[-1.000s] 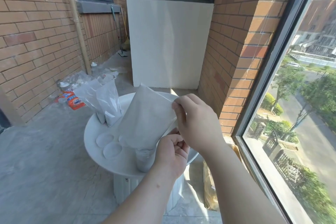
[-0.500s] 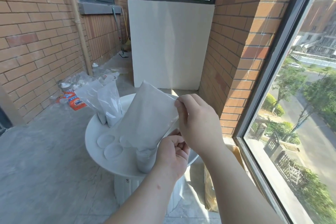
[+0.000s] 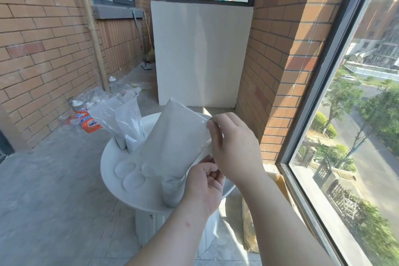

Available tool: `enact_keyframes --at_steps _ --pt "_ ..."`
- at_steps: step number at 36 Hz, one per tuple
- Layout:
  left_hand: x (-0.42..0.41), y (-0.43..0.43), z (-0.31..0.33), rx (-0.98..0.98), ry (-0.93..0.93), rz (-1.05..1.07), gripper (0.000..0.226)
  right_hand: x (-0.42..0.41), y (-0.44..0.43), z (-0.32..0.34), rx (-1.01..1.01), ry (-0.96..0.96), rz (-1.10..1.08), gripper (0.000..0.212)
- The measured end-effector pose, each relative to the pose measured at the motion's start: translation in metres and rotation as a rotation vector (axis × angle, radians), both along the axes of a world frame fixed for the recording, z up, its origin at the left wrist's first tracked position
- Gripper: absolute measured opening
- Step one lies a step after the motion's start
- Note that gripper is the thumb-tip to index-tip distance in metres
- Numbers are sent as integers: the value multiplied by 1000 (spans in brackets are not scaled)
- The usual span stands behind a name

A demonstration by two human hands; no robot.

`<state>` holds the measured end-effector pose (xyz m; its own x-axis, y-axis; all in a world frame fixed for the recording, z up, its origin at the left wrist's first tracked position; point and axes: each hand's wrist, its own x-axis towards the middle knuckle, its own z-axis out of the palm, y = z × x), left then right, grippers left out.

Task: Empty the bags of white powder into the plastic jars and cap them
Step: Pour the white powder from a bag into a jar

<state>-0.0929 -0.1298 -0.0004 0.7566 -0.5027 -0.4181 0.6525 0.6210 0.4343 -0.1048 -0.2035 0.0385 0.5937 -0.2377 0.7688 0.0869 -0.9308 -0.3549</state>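
Because the powder must run down into the jar (image 3: 171, 192), I hold the bag (image 3: 179, 140) tilted, its low end over the jar's mouth just beside my left grip (image 3: 203, 185), which pinches that end to steer it. My right grip (image 3: 235, 149) pinches the top corner, raised. The lids (image 3: 126, 168) lie left of both on the bench (image 3: 108, 170), presumably off until capping; spare bags (image 3: 129, 127) stand beyond.

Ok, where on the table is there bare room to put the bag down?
There is a bare strip along the left rim of the table, outside the lids, and a smaller patch at the near edge between lids and jar. The back left is crowded by two standing bags. The held bag, left hand and right hand hide the right side.
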Motion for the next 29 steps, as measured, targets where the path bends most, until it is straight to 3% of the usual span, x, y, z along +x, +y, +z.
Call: enact_keyframes --at_steps 29 --pt "-2 1 3 -1 3 -2 34 -1 0 2 -28 -7 10 30"
